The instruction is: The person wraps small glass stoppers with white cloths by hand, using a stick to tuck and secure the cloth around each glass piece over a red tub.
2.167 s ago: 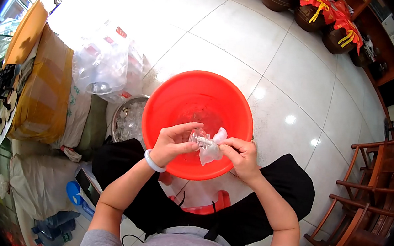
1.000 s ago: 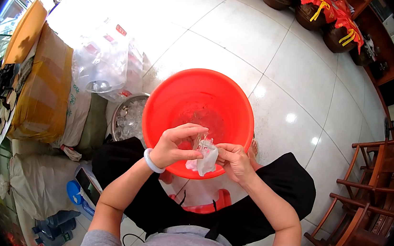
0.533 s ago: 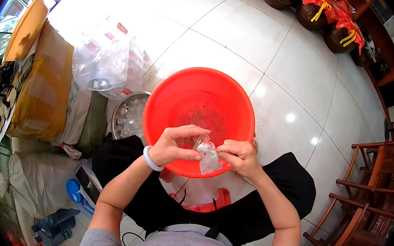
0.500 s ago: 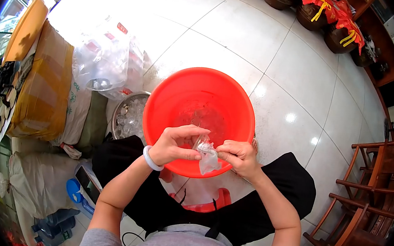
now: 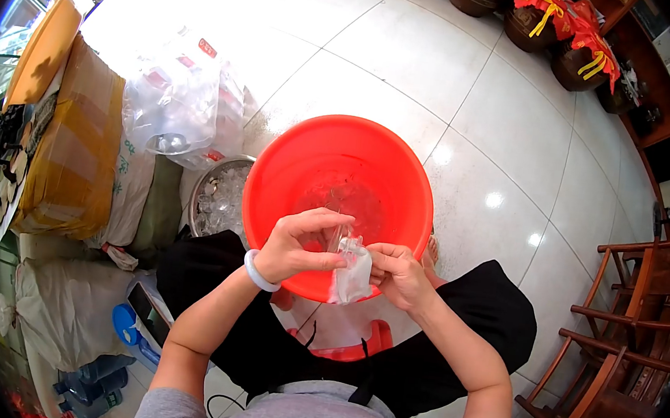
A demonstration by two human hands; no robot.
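Observation:
Over the near rim of a red plastic tub (image 5: 275,154), my left hand (image 5: 296,247) grips a small clear, shiny piece (image 5: 342,237) between thumb and fingers. Whether it is glass or plastic I cannot tell. My right hand (image 5: 400,275) pinches a whitish, thin, crumpled sheet or small bag (image 5: 353,280), which hangs against the clear piece. A white band circles my left wrist. Low in the tub there is some shallow water or wet residue.
Left of the tub stands a metal basin (image 5: 197,209) of clear pieces, with clear plastic bags (image 5: 175,102) behind it. A taped cardboard box (image 5: 81,141) is further left. Wooden chairs (image 5: 625,321) stand at right, and dark jars (image 5: 525,29) at the back.
The whitish sheet has shifted slightly down and spread out, hanging straighter. My right hand has turned, with its fingers now nearer the sheet's edge. My left hand stays almost in place.

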